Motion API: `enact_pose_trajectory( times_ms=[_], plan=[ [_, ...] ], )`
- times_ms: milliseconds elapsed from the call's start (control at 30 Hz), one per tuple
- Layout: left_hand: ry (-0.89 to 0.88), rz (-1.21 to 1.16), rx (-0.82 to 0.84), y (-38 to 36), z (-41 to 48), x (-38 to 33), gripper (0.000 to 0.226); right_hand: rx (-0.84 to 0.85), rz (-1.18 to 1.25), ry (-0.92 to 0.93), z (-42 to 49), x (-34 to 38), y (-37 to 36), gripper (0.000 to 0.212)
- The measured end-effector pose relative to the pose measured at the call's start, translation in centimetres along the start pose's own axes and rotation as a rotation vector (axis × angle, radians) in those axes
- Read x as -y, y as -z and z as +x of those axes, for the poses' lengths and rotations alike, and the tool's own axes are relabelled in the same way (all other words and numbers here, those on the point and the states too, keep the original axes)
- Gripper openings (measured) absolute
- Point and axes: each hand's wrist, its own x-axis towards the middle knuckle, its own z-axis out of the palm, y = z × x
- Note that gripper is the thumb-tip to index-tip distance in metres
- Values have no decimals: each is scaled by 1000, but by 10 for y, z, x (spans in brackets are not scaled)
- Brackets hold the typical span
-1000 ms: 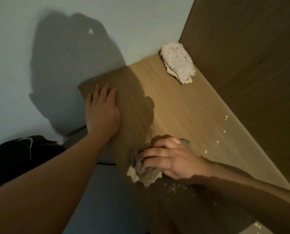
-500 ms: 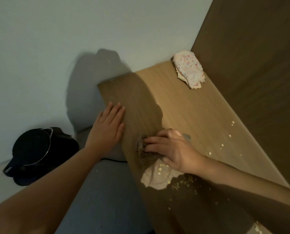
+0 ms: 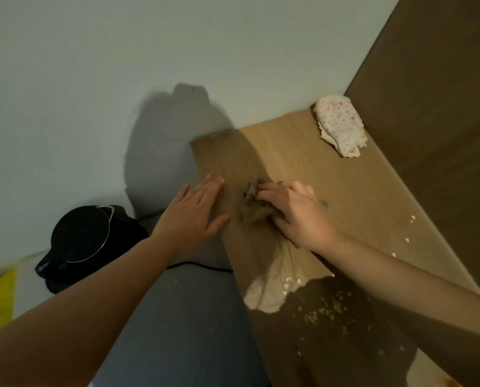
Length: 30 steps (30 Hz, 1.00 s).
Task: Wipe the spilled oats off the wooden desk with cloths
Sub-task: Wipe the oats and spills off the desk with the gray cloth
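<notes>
Right hand [image 3: 297, 216] grips the bunched cloth [image 3: 254, 208], left hand [image 3: 194, 216] lies flat on the desk [image 3: 303, 152] edge; oats [image 3: 325, 308] at 5 o'clock lie unswept.

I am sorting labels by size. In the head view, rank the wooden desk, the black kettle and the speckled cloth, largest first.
1. wooden desk
2. black kettle
3. speckled cloth, though it lies farthest from the camera.

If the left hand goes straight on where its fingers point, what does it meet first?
Likely only bare desk, then the wall; the left hand points beside the wiping cloth.
</notes>
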Motion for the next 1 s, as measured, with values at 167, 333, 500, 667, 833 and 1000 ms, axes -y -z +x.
enact_pose_trajectory(
  times_ms=[167,333,500,667,833,1000],
  plan=[
    [57,-133,22,3,3,5,101,-112,-52,-421,45,-21,11,43],
    [289,-323,-162,15,-2,21,60,-114,-89,-370,82,-14,-2,48],
    [261,-229,-158,19,2,30,50,59,10,41,59,15,-13,46],
    [197,-170,-76,19,12,16,50,220,148,417,-22,16,7,38],
    [231,-143,48,11,17,0,51,4,28,-236,48,-18,13,39],
    [272,-143,29,18,20,-3,46,-12,158,154,0,17,-8,36]
  ],
)
